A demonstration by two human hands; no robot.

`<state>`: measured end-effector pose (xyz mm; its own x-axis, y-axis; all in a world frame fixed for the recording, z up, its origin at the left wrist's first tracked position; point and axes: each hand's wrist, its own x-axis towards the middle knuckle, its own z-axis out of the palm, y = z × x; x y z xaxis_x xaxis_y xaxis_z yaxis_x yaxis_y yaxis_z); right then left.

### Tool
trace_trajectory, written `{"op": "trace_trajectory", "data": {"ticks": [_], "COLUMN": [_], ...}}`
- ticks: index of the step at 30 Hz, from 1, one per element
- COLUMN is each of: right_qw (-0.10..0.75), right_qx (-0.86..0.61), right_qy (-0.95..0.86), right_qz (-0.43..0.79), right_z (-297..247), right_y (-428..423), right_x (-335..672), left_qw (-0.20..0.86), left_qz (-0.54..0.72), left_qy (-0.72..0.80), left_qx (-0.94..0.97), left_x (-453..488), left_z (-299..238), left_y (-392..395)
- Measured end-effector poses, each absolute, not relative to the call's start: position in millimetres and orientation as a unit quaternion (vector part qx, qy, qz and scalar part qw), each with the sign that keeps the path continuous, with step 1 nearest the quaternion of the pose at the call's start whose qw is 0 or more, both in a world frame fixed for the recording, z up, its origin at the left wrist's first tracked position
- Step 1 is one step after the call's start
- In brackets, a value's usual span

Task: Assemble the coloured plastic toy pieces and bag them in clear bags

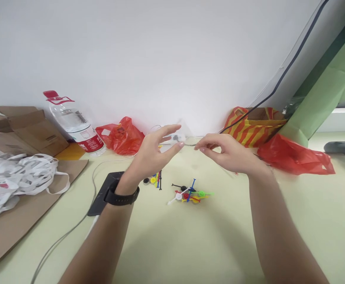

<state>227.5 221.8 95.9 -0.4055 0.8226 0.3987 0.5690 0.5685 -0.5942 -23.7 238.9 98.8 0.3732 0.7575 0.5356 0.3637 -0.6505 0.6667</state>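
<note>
Above the table (190, 244), the right hand (230, 152) pinches a thin strand (189, 145); the left hand (153, 154) gapes beside it

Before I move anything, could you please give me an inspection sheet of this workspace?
Surface: pale table, with shadows at the near middle.
Job's things: thin strand between the hands; pile of coloured arrow-shaped pieces below; smaller group of pieces behind it, to the left.
Clutter: white straps on a cardboard sheet; cardboard box, bottle, two red bags, striped bag, flat black device.
Hands: right hand appears to pinch the strand; left hand has thumb and fingers apart.
Cables: grey cable on the left; black cable passing the striped bag.
Surroundings: white wall; green sheet at right. Other people: nothing seen.
</note>
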Motion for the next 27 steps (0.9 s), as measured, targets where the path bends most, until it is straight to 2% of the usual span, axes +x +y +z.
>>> {"op": "trace_trajectory", "data": {"ticks": [6,16,19,27], "right_qw": [0.331,0.350,0.349,0.344], "right_qx": [-0.430,-0.402,-0.390,-0.381], "right_qy": [-0.821,-0.824,-0.826,-0.814], "right_qz": [0.177,0.195,0.210,0.272], "right_z": [96,100,100,101], "right_y": [222,219,220,223], "right_x": [224,216,215,225], "left_qw": [0.235,0.429,0.461,0.529], "left_qz": [0.388,0.249,0.194,0.147], "left_qy": [0.375,0.310,0.283,0.162], "left_qx": [0.809,0.811,0.819,0.820], "left_x": [-34,-36,-39,-50], "left_z": [102,102,100,95], "left_y": [241,240,244,253]}}
